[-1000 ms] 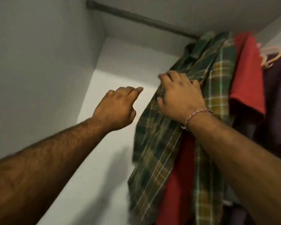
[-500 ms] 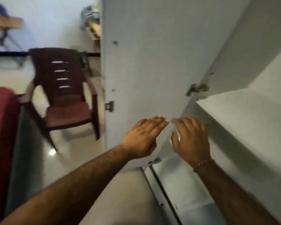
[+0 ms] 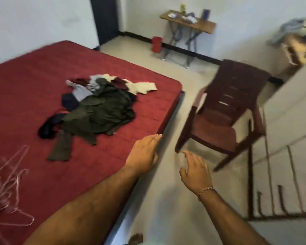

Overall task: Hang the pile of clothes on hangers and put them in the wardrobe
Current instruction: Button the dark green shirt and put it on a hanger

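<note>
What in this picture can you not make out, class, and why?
- Clothes pile, head view: lower garments hidden by the dark one on top.
- Hangers: cut off by the left edge, blurred, count unclear.
- Items on the small table: too small and far.

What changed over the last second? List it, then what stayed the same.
The view swung from the wardrobe's inside, past its door, to the bed. The right hand let go of the hung plaid shirt and drew back; the left hand withdrew too. Now both reach, with nothing in them, toward the pile of clothes and the hangers on the bed. The chair has not moved.
</note>
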`<state>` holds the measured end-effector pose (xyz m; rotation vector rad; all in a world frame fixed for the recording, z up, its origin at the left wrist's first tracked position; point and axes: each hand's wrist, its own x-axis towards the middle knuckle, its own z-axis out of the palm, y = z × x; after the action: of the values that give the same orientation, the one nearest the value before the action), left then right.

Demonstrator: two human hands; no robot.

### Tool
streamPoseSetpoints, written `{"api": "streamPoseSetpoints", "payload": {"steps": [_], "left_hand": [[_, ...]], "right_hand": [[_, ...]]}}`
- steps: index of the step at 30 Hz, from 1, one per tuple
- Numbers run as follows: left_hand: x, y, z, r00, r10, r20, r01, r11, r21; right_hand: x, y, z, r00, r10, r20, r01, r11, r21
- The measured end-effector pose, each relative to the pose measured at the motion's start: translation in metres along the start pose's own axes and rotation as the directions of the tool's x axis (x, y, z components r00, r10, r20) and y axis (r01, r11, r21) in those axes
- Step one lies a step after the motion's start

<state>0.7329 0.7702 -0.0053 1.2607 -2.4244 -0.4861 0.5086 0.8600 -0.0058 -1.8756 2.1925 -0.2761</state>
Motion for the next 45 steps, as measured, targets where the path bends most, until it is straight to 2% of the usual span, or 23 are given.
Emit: {"api": "streamPoseSetpoints", "payload": {"steps": [4, 9, 13, 17, 20, 23, 26, 29, 31, 34, 36, 38, 41, 43, 45], "left_hand": [[-0.006, -0.087, -0.038, 0.976, -0.209, -0.067, 0.213, 0.976, 0.048], [-0.004, -0.164, -0.067, 0.889, -0.443, -0.116, 0.451, 0.891, 0.054], [0.026, -0.222, -0.069, 0.823, -0.556, -0.118, 0.565, 0.824, 0.053], [0.095, -0.285, -0.07, 0.756, -0.646, -0.105, 0.653, 0.755, 0.056], [0.154, -0.322, -0.074, 0.68, -0.727, -0.091, 0.733, 0.679, 0.047], [0.192, -0.349, -0.077, 0.659, -0.751, -0.04, 0.751, 0.655, 0.08], [0.209, -0.369, -0.074, 0.629, -0.777, -0.028, 0.776, 0.626, 0.072], [0.209, -0.38, -0.062, 0.563, -0.826, -0.01, 0.825, 0.562, 0.052], [0.202, -0.38, -0.052, 0.515, -0.857, 0.017, 0.857, 0.515, 0.027], [0.199, -0.377, -0.037, 0.447, -0.893, 0.056, 0.895, 0.447, -0.01], [0.198, -0.378, -0.031, 0.431, -0.899, 0.071, 0.902, 0.433, 0.003], [0.199, -0.378, -0.025, 0.417, -0.904, 0.098, 0.907, 0.42, 0.015], [0.207, -0.372, -0.019, 0.37, -0.916, 0.152, 0.929, 0.37, -0.031], [0.21, -0.377, -0.016, 0.328, -0.936, 0.127, 0.937, 0.305, -0.17], [0.211, -0.382, -0.014, 0.293, -0.956, -0.002, 0.893, 0.275, -0.356]], "right_hand": [[0.092, -0.07, 0.025, 0.978, -0.181, 0.105, 0.182, 0.983, -0.002], [0.195, -0.146, 0.06, 0.929, -0.302, 0.214, 0.301, 0.953, 0.039], [0.278, -0.182, 0.096, 0.885, -0.367, 0.286, 0.366, 0.929, 0.058], [0.389, -0.204, 0.145, 0.83, -0.405, 0.383, 0.415, 0.908, 0.061], [0.475, -0.225, 0.177, 0.804, -0.346, 0.483, 0.357, 0.931, 0.073], [0.541, -0.244, 0.202, 0.828, -0.257, 0.498, 0.216, 0.966, 0.14], [0.599, -0.253, 0.229, 0.83, -0.134, 0.541, 0.086, 0.99, 0.113], [0.647, -0.253, 0.249, 0.725, -0.017, 0.689, -0.027, 0.998, 0.054], [0.665, -0.248, 0.264, 0.656, -0.013, 0.754, -0.031, 0.999, 0.044], [0.68, -0.242, 0.283, 0.543, -0.096, 0.834, -0.108, 0.977, 0.183], [0.673, -0.243, 0.281, 0.522, -0.201, 0.829, -0.163, 0.931, 0.327], [0.656, -0.255, 0.263, 0.46, -0.366, 0.809, -0.269, 0.81, 0.52], [0.629, -0.284, 0.217, 0.236, -0.618, 0.75, -0.556, 0.547, 0.625], [0.612, -0.301, 0.186, 0.163, -0.751, 0.639, -0.679, 0.384, 0.625], [0.596, -0.316, 0.159, 0.122, -0.834, 0.538, -0.71, 0.305, 0.635]]}}
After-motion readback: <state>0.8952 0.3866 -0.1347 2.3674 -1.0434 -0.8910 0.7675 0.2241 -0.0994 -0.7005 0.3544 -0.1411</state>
